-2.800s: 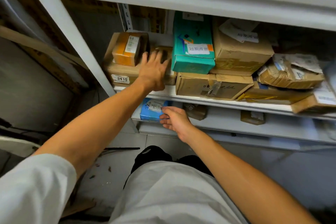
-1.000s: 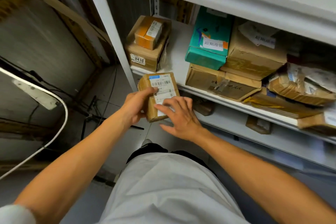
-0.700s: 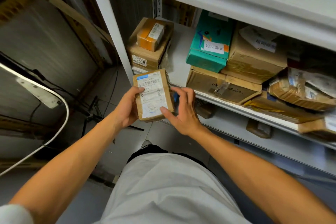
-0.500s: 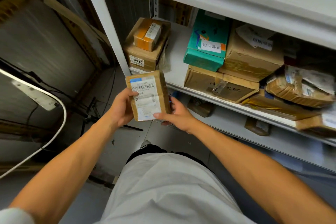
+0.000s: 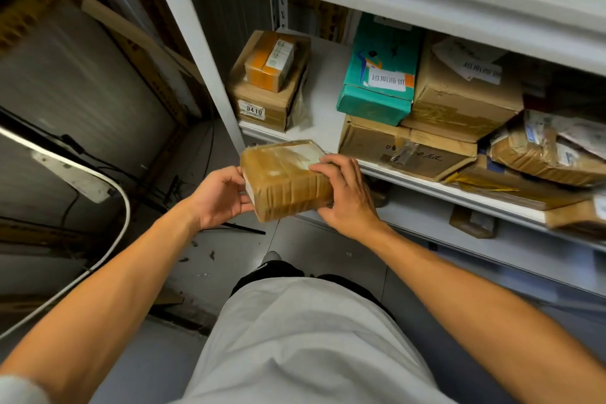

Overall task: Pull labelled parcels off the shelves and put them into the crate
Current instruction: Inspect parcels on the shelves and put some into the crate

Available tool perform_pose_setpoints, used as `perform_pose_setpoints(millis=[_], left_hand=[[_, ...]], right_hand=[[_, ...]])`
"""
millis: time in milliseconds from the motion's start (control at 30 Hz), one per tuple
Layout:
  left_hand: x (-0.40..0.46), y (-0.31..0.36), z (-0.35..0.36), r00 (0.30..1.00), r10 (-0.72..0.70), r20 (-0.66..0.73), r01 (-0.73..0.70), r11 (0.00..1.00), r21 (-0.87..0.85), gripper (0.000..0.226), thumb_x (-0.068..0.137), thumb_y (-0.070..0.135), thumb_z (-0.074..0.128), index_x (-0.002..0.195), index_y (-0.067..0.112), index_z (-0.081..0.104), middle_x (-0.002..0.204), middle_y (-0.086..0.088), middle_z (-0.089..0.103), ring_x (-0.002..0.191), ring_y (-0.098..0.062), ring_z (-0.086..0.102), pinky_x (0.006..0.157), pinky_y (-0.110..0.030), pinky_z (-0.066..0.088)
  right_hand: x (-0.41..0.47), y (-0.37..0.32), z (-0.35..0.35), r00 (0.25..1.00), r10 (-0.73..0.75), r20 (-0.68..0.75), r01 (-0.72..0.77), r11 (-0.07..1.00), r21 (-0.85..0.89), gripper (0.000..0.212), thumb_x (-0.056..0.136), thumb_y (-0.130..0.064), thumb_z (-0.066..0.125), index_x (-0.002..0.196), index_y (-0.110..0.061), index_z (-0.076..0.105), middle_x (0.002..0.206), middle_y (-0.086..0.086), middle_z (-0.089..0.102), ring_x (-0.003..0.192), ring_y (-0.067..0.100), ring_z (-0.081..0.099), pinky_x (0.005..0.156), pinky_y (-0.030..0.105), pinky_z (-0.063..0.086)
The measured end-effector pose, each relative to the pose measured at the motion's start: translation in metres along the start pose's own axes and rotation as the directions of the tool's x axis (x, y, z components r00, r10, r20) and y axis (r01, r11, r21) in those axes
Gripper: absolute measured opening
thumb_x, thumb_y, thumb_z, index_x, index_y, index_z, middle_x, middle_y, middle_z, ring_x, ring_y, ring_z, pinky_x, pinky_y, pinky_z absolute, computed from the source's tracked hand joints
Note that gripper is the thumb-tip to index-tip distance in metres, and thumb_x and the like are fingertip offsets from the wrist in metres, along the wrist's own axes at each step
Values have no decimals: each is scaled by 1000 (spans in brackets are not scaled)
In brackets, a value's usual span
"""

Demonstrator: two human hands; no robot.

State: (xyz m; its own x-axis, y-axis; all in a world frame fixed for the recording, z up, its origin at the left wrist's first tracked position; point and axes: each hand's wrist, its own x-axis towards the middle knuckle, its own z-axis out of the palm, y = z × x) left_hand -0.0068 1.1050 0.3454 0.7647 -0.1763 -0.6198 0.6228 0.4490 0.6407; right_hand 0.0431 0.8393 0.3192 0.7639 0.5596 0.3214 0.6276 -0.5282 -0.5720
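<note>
Just off the shelf's point(image 5: 328, 102) front-left corner: taped brown parcel point(image 5: 285, 182) held mid-air, tilted. Left hand point(image 5: 219, 197) grips its left end, right hand point(image 5: 347, 193) curls over its right edge. Teal box point(image 5: 380, 75) sits further back.

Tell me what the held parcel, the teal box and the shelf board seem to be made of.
Held parcel: brown cardboard wrapped in glossy clear tape; overlapping bands glint.
Teal box: printed cardboard, it seems, matte, with a white paper label and folded edges.
Shelf board: probably white painted metal, smooth with a rolled front lip; wood cannot be ruled out.
</note>
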Motion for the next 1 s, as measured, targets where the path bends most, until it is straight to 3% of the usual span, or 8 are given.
perform_pose_setpoints(millis=[100,167,300,433,533,700,900,1000], left_hand=[[2,1,-6,998,37,-46,-33,997,75,59,82,58,58,121,14,60,98,-12,65,80,-24,66,77,-35,56],[5,2,-5,992,114,-49,-104,979,175,86,69,78,64,133,20,60,102,-8,69,88,-22,66,86,-37,52],[12,11,6,973,229,36,-220,862,457,71,76,60,68,143,45,48,137,4,62,125,-18,60,102,-46,49],[16,24,19,972,209,112,-237,842,485,85,77,41,84,146,56,36,143,4,57,124,-19,61,95,-47,56],[25,34,28,958,263,117,-283,795,537,92,76,34,83,150,54,31,144,3,55,126,-19,60,92,-45,59],[36,38,26,960,229,159,-279,794,540,92,78,27,80,153,46,31,144,6,55,128,-15,57,91,-37,58],[34,29,9,969,96,227,-200,846,494,86,73,30,78,150,41,41,136,2,64,120,-21,62,95,-40,49],[41,34,8,970,27,243,-153,841,518,85,67,35,76,146,39,46,133,1,66,118,-22,60,92,-39,47]], right_hand=[[1,-5,0,943,306,127,-331,894,302,94,68,-39,89,146,-23,39,140,-4,42,127,10,45,106,27,44],[1,-9,4,869,444,217,-493,747,446,91,71,-50,84,147,-23,40,142,-5,52,126,8,53,103,22,46],[8,-18,10,750,543,378,-610,347,712,38,97,-29,65,131,-17,55,127,8,68,107,24,70,89,37,59],[32,-26,11,667,625,406,-589,107,801,36,101,-38,53,129,-15,59,114,8,73,91,25,72,79,36,60],[47,-30,16,622,698,355,-533,46,845,34,102,-42,51,123,-18,63,114,7,74,91,20,70,71,30,55],[47,-32,25,571,754,324,-504,10,864,30,100,-42,57,121,-22,63,113,3,75,98,19,72,76,31,55],[25,-45,47,538,784,311,-525,22,851,69,79,-54,67,133,-17,44,112,10,71,72,22,67,66,32,54],[21,-47,58,466,831,305,-546,-2,838,58,91,-48,68,129,-15,41,111,12,70,68,23,66,67,34,55]])
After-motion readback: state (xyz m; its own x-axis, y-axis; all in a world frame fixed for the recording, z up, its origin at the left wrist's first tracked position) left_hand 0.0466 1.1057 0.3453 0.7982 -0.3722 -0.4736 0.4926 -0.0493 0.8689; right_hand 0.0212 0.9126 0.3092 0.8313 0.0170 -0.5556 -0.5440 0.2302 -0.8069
